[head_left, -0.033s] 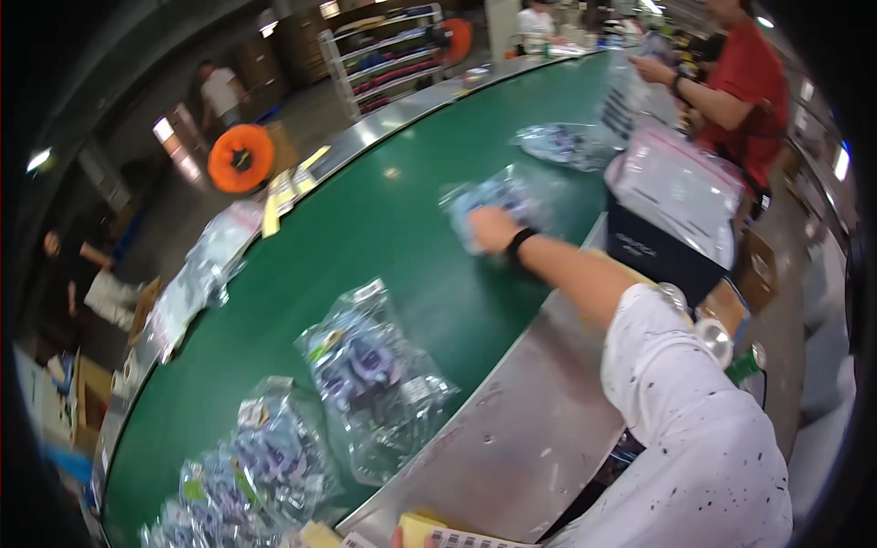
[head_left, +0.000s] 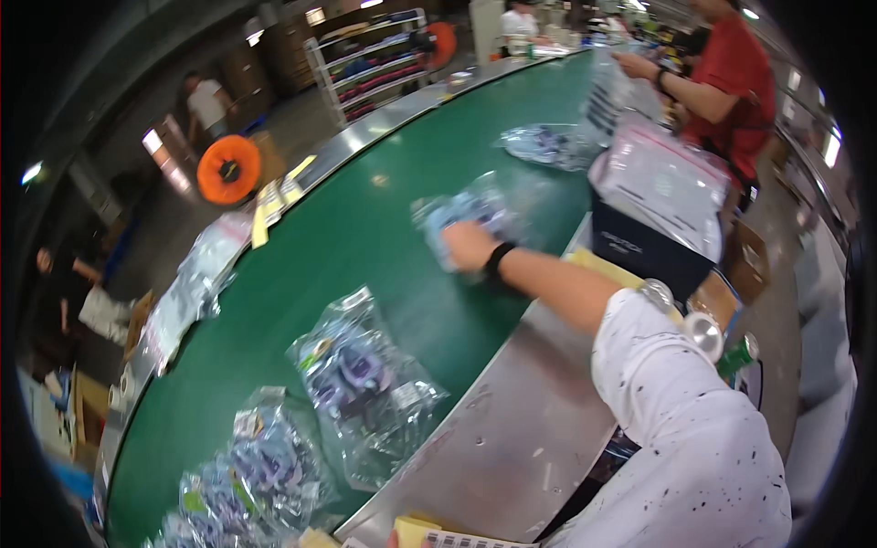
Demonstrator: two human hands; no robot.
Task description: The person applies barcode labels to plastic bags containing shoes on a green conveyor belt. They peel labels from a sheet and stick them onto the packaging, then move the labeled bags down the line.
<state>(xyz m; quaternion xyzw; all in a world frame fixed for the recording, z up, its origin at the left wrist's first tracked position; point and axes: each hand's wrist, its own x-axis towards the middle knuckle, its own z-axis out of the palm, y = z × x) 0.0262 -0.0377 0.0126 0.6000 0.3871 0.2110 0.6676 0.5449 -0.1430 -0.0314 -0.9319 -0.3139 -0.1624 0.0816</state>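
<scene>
My right hand (head_left: 470, 245) reaches over the green conveyor belt (head_left: 365, 247), its fingers closed on a clear plastic bag (head_left: 484, 208) of light blue and purple items; the fingers are partly blurred. At the bottom edge, only a sliver of my left hand (head_left: 395, 540) shows, gripping sheets of barcode labels (head_left: 457, 539) with yellow backing. Nearer me on the belt lies another clear bag (head_left: 361, 374), its contents resembling small purple sandals. Beside it, several similar bags (head_left: 260, 466) overlap at the lower left. Farther along, one more filled bag (head_left: 545, 144) lies flat.
A metal ledge (head_left: 493, 438) borders the belt on my side. To the right stands a dark box (head_left: 639, 251) with clear bags (head_left: 662, 183) on top, near rolls of tape (head_left: 702, 333). A co-worker in red (head_left: 731, 82) handles a bag. Across the belt is an orange fan (head_left: 228, 170).
My right hand has shifted slightly left and toward me with the bag. The whole view has also moved a little.
</scene>
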